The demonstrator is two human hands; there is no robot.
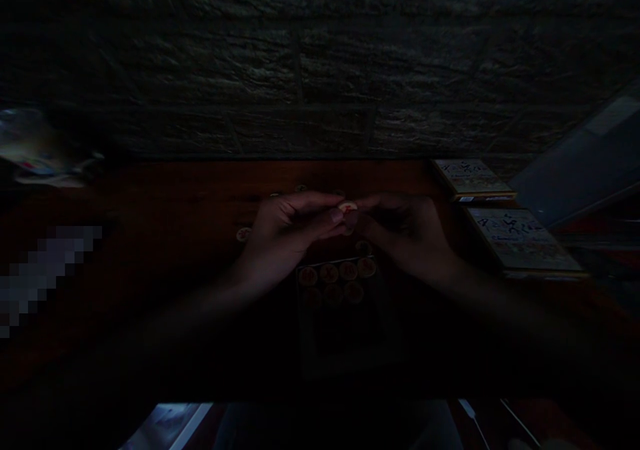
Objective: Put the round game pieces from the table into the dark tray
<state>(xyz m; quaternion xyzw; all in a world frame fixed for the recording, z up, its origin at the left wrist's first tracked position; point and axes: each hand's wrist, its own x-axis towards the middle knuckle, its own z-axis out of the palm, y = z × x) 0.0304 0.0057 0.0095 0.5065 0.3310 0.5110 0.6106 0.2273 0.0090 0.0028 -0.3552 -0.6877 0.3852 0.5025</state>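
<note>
Above the middle of the dark table, my left hand pinches a round, pale Chinese chess piece with a red character on it. My right hand meets it from the other side, its fingers closed at the piece's right edge. A second pale disc seems to sit just under it, but the dimness hides its shape. Below the hands lies an open box, with red-marked chess pieces in rows along its far end. One loose piece rests left of my left hand, and others are partly hidden behind the hands.
Two flat printed boxes, one farther and one nearer, lie at the right of the table. A wrapped bag-like item stands at far left. A stone-patterned wall rises behind the table. The light is very low.
</note>
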